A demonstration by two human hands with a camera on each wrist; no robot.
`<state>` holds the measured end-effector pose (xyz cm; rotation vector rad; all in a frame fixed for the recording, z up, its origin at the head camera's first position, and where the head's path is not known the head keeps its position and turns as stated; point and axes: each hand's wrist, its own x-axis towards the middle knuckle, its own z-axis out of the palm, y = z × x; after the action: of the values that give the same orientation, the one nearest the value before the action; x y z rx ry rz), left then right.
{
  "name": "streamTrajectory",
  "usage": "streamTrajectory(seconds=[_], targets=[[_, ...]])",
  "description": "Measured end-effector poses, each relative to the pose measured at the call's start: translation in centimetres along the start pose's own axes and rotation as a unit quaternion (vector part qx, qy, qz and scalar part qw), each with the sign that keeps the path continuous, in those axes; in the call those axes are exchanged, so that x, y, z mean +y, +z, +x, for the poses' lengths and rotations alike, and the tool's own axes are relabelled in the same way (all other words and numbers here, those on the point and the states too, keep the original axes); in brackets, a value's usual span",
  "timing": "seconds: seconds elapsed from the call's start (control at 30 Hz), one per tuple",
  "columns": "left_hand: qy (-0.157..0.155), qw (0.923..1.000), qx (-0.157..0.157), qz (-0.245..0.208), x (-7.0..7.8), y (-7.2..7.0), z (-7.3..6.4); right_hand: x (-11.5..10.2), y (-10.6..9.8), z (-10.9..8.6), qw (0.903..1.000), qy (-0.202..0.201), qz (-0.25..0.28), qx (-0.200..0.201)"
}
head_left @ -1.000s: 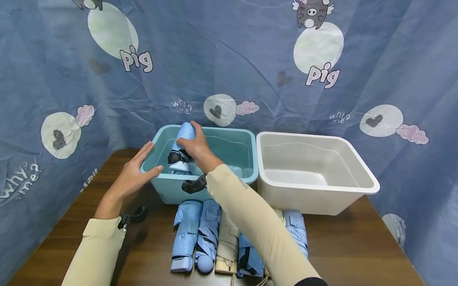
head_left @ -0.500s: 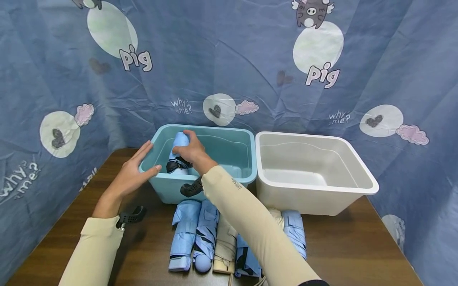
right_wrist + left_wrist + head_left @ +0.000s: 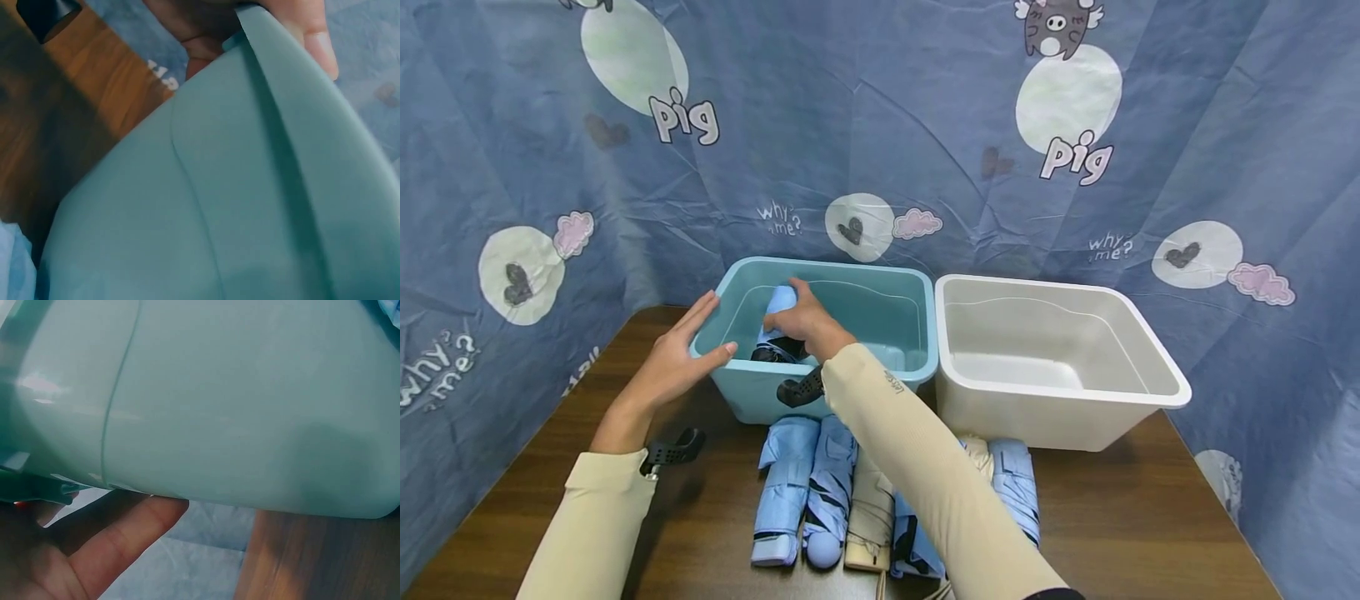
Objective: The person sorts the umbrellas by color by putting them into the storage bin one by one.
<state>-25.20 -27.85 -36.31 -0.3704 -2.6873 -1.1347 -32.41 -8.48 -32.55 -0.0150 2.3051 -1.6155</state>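
Observation:
In the head view my right hand reaches into the teal bin and grips a folded blue umbrella. The umbrella leans near the bin's left end; its lower end is hidden behind the front rim. My left hand rests at the bin's left corner with straight fingers along the side and the thumb over the front rim. The left wrist view has a finger against the bin's outer wall. In the right wrist view the rim passes a thumb.
In front of the bins, several folded umbrellas lie side by side, among them a light blue one, a beige one and another blue one. A white bin stands right of the teal one. Behind hangs a blue printed curtain.
My right hand has lowered the blue umbrella deeper into the teal bin, and its white lower end has dropped out of sight. My left hand has stayed at the corner.

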Motion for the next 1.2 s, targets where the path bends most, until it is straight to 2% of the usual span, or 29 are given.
streamTrajectory(seconds=[0.33, 0.53, 0.77, 0.9, 1.03, 1.2], targets=[[0.0, 1.0, -0.001, -0.005, -0.08, 0.01, 0.01, 0.32, 0.34, 0.36, 0.9966, -0.008, -0.082, 0.011], [0.0, 1.0, -0.001, -0.009, -0.05, 0.04, 0.01, 0.43, 0.24, 0.29, 0.992, -0.006, -0.126, -0.007], [-0.003, 0.9999, 0.0, -0.011, 0.02, 0.18, -0.01, 0.48, 0.18, 0.14, 0.9906, 0.007, -0.117, -0.069], [-0.002, 0.9999, -0.003, -0.012, 0.07, 0.31, 0.04, 0.49, 0.15, 0.22, 0.9845, 0.008, -0.152, -0.088], [-0.002, 0.9999, -0.003, -0.012, 0.17, 0.24, 0.0, 0.4, 0.25, 0.21, 0.9861, 0.012, -0.14, -0.089], [-0.013, 0.9998, -0.004, -0.011, 0.21, 0.09, -0.06, 0.19, 0.32, -0.21, 0.9931, 0.005, -0.095, -0.068]])
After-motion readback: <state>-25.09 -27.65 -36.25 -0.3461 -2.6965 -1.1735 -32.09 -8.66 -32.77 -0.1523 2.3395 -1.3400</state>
